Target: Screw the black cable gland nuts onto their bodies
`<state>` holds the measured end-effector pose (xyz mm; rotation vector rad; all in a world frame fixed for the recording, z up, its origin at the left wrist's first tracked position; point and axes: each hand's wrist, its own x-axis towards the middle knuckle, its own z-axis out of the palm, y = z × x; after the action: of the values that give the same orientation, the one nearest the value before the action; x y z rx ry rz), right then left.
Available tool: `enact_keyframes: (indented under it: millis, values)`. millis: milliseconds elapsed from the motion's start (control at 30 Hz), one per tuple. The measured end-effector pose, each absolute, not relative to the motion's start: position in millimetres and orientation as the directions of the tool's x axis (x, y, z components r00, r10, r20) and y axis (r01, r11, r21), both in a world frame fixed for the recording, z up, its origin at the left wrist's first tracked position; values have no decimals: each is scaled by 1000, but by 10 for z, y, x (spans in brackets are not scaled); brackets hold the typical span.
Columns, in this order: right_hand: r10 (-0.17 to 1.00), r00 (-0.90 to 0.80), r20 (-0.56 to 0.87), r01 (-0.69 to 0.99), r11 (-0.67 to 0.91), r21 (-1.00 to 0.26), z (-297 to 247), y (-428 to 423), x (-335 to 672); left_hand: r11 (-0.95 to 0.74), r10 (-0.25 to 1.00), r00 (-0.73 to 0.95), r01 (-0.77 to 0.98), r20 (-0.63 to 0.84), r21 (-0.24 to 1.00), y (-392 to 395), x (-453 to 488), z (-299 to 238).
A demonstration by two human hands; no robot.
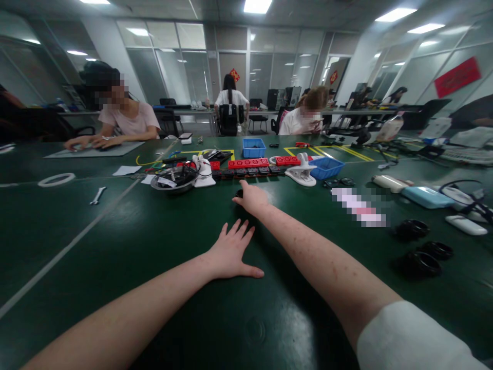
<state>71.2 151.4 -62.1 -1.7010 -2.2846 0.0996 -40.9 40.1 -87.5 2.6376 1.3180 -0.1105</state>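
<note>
My left hand [231,252] lies on the green table [185,313] with its fingers spread, holding nothing. Farther forward, my right hand [252,199] is closed on a small black object [239,193]. Only a bit of that object shows between thumb and fingers, so its exact kind is hidden. Just beyond the right hand runs a row of black blocks [246,172], with red blocks [247,163] behind it. A white clamp-like piece [301,172] stands to their right, and another white piece [203,172] to their left.
A metal bowl [173,181] holds dark cables. A wrench [98,196] and a white ring [56,179] lie left. Blue bins [253,149] stand at the back. Several black round parts [419,263] sit right, near a light-blue case [427,197]. People sit across the table.
</note>
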Motion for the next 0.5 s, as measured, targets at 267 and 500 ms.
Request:
enact_keyframes:
  millis: [267,500]
  values:
    - [941,-289,179,888,333,-318,-792,1547,805,-591,780,606,795,-155,136,408,-410,-887]
    - [908,-381,172,874,414,-254,-483,1241,1143,-593,778,609,793,-155,138,410,-419,-899]
